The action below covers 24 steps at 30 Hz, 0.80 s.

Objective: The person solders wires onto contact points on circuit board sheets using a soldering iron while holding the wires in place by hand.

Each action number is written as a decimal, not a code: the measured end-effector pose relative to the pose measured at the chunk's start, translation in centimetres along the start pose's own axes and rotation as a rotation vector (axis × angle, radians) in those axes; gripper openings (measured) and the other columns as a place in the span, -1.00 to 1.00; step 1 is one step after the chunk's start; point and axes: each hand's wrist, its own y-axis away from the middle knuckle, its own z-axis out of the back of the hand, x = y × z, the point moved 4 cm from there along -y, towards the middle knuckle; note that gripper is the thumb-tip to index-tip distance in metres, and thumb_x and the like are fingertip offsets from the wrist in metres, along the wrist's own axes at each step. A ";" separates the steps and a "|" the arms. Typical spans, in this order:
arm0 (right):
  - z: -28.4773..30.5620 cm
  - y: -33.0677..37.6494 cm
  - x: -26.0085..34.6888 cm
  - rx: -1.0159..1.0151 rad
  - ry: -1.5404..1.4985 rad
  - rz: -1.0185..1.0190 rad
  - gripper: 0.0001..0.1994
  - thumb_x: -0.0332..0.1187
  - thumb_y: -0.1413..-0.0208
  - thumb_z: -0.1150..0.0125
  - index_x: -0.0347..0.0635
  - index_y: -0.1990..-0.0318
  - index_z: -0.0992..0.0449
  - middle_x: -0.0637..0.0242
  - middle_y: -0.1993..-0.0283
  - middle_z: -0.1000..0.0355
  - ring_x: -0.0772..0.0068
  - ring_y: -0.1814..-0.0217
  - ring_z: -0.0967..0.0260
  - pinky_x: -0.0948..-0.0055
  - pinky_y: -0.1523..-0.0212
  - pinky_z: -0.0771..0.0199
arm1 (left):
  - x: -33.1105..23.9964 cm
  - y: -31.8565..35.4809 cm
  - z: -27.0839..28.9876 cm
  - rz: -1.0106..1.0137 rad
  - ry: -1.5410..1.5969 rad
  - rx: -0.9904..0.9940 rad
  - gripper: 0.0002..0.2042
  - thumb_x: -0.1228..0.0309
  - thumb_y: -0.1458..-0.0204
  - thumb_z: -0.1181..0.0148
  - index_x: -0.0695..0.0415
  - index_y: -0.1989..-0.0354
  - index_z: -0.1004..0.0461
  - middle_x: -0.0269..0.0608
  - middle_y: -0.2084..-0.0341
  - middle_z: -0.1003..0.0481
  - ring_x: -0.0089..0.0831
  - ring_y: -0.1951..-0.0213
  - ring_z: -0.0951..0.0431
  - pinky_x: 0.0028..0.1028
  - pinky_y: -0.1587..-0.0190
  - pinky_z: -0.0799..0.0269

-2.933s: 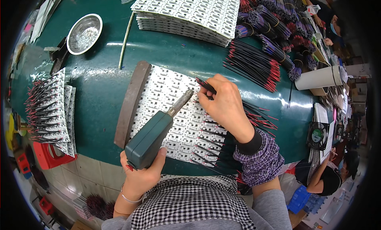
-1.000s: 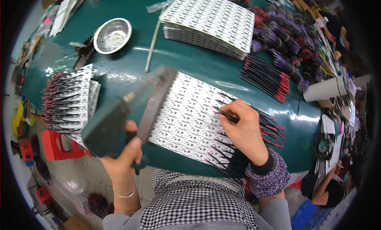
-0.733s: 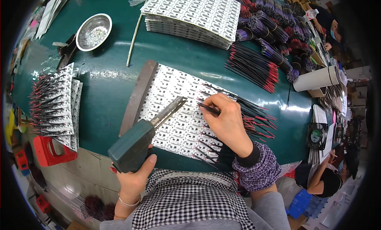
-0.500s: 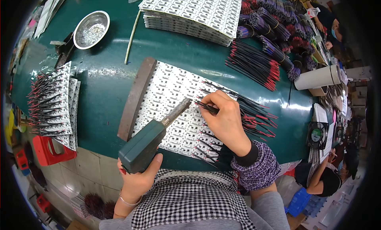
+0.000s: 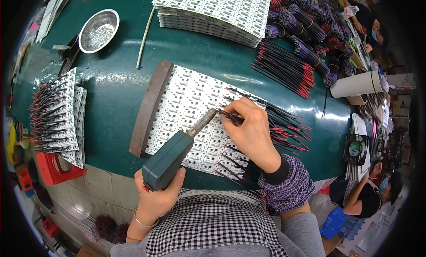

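Observation:
My left hand [image 5: 160, 198] is closed around a dark green soldering gun [image 5: 167, 160]. Its metal tip reaches the end of a black wire [image 5: 232, 117] pinched in my right hand [image 5: 254, 133]. Both are over a white circuit board panel [image 5: 188, 104] printed with rows of small parts. Whether the tip touches the wire or the board, I cannot tell. More red-tipped black wires [image 5: 286, 118] fan out from the panel's right side, partly hidden by my right hand. A brown bar [image 5: 151, 110] lies along the panel's left edge.
Behind stands a stack of panels [image 5: 213, 10]; right of it lie loose wires [image 5: 284, 68] and tied wire bundles [image 5: 306, 26]. Wired panels [image 5: 55, 115] rest at the left, a metal bowl [image 5: 99, 31] beyond. A white roll [image 5: 355, 85] and another person [image 5: 370, 195] are at the right.
My left hand has moved the soldering gun slightly right and up, bringing its tip to the wire end. My right hand stays almost in place, and the whole view has shifted slightly.

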 end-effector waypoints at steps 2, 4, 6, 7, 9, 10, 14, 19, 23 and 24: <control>0.0 0.0 0.1 0.004 0.009 -0.001 -0.91 -0.56 0.07 -0.30 -0.34 0.39 -0.51 0.20 0.42 -0.44 0.36 0.46 -0.43 0.44 0.42 -0.41 | 0.1 0.1 0.1 -0.057 -0.058 -0.002 -0.86 0.59 0.08 -0.41 0.27 0.34 -0.59 -0.31 0.47 -0.60 -0.65 0.50 -0.51 -0.60 0.43 -0.40; 0.0 0.0 0.1 -0.002 0.011 -0.005 -0.91 -0.56 0.07 -0.30 -0.35 0.40 -0.50 0.20 0.43 -0.44 0.36 0.48 -0.43 0.44 0.43 -0.40 | -0.2 0.1 0.1 -0.025 -0.049 0.004 -0.86 0.59 0.08 -0.41 0.26 0.34 -0.59 -0.31 0.47 -0.60 -0.64 0.50 -0.51 -0.59 0.43 -0.40; -0.1 0.0 0.1 0.004 -0.015 -0.037 -0.91 -0.54 0.09 -0.28 -0.34 0.40 -0.52 0.16 0.42 -0.45 0.20 0.44 -0.45 0.31 0.39 -0.41 | -0.2 0.1 0.1 0.007 -0.040 0.010 -0.86 0.58 0.08 -0.42 0.26 0.34 -0.59 -0.31 0.47 -0.59 -0.63 0.51 -0.51 -0.59 0.44 -0.39; -0.2 0.0 0.1 0.011 -0.040 -0.068 -0.90 -0.51 0.11 -0.26 -0.33 0.40 -0.53 0.12 0.40 -0.45 0.03 0.39 -0.47 0.18 0.34 -0.42 | -0.2 0.1 0.1 0.000 -0.055 0.005 -0.86 0.58 0.08 -0.42 0.25 0.34 -0.59 -0.31 0.48 -0.59 -0.61 0.51 -0.52 -0.58 0.44 -0.39; -0.1 -0.1 0.1 0.016 -0.034 -0.074 -0.90 -0.51 0.11 -0.26 -0.33 0.41 -0.52 0.11 0.40 -0.45 0.03 0.40 -0.47 0.18 0.34 -0.42 | -0.1 0.2 0.1 -0.006 -0.069 0.000 -0.86 0.57 0.09 -0.42 0.25 0.34 -0.59 -0.30 0.48 -0.59 -0.59 0.52 -0.52 -0.57 0.44 -0.39; -0.1 -0.1 0.1 0.020 -0.027 -0.080 -0.90 -0.51 0.11 -0.26 -0.34 0.41 -0.52 0.11 0.40 -0.46 0.03 0.40 -0.47 0.18 0.34 -0.43 | 0.0 0.2 0.2 -0.056 -0.103 -0.006 -0.86 0.57 0.09 -0.42 0.25 0.35 -0.59 -0.29 0.49 -0.58 -0.57 0.53 -0.52 -0.55 0.45 -0.40; 0.0 -0.1 0.1 0.014 -0.035 -0.077 -0.90 -0.51 0.11 -0.26 -0.34 0.42 -0.51 0.10 0.40 -0.46 0.03 0.40 -0.47 0.18 0.34 -0.43 | -0.2 0.5 0.5 -0.244 -0.292 0.000 -0.86 0.56 0.10 -0.41 0.27 0.35 -0.59 -0.26 0.51 -0.58 -0.53 0.57 -0.51 -0.53 0.47 -0.40; 0.0 -0.2 0.4 -0.001 -0.042 -0.056 -0.91 -0.52 0.11 -0.27 -0.35 0.42 -0.53 0.10 0.41 -0.46 0.03 0.40 -0.47 0.19 0.35 -0.43 | -0.2 0.4 0.8 -0.173 -0.171 -0.025 -0.85 0.55 0.11 -0.41 0.27 0.35 -0.59 -0.26 0.51 -0.58 -0.49 0.61 -0.51 -0.51 0.50 -0.40; 0.4 -0.8 -0.1 0.059 -0.040 -0.061 -0.91 -0.52 0.10 -0.28 -0.36 0.42 -0.54 0.08 0.40 -0.47 0.04 0.40 -0.46 0.20 0.34 -0.43 | -0.1 0.2 0.4 -0.118 -0.129 -0.003 -0.86 0.55 0.10 -0.41 0.26 0.36 -0.60 -0.27 0.51 -0.58 -0.50 0.60 -0.51 -0.52 0.49 -0.40; 0.4 -1.0 -0.1 0.077 -0.053 -0.059 -0.91 -0.51 0.09 -0.28 -0.36 0.42 -0.54 0.08 0.40 -0.47 0.04 0.40 -0.46 0.20 0.34 -0.43 | 0.1 0.3 0.5 -0.118 -0.128 -0.003 -0.86 0.55 0.10 -0.41 0.26 0.36 -0.60 -0.27 0.51 -0.58 -0.50 0.60 -0.51 -0.52 0.49 -0.40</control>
